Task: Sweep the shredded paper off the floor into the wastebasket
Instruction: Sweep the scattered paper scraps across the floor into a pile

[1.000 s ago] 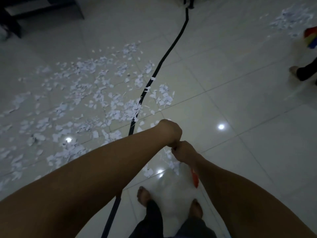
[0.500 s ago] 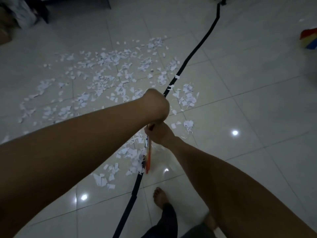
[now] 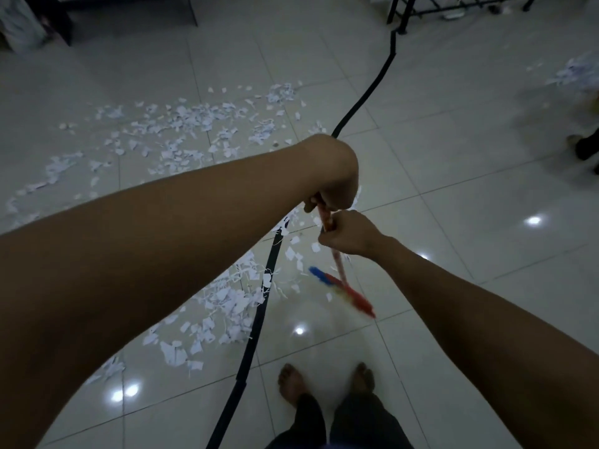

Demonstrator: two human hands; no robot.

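Both hands grip the red handle of a broom. My left hand holds it higher up, and my right hand holds it just below. The broom's red and blue head is blurred and low over the floor right of the black strip. White shredded paper lies heaped left of the strip near my feet. A wider scatter of paper spreads farther back on the left. No wastebasket is in view.
A black strip runs across the glossy tiled floor from the bottom to a dark metal frame at the top right. My bare feet stand near the bottom. Another paper pile and a person's foot are at the right edge. Dark furniture stands at the top left.
The broom head has swung out to the right of the black strip and now shows as a red and blue blur. The view has shifted back, and both feet are in view.
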